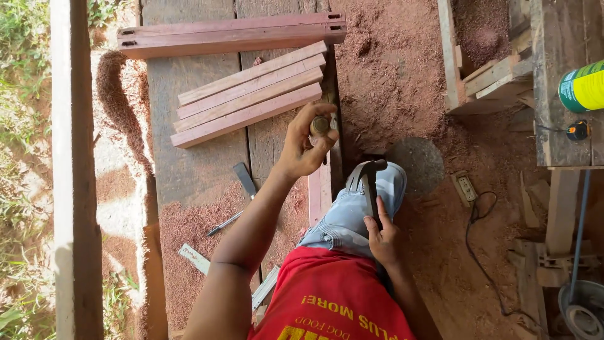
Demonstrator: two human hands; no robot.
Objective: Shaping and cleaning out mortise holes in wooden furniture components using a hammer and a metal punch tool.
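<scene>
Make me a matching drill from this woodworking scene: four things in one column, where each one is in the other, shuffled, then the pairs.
Things:
1. hammer
2. chisel handle
3. four reddish wood strips
4. green and yellow can

Places:
A. side by side on the plank bench
B. gripped in the left hand
C. at the right edge, on a wooden surface
D. across the knee, under the right hand

Pairs: 1-D, 2-B, 3-A, 4-C

Four wood strips [248, 94] lie side by side on the workbench [189, 170], beyond the chisel [245, 179].
</scene>
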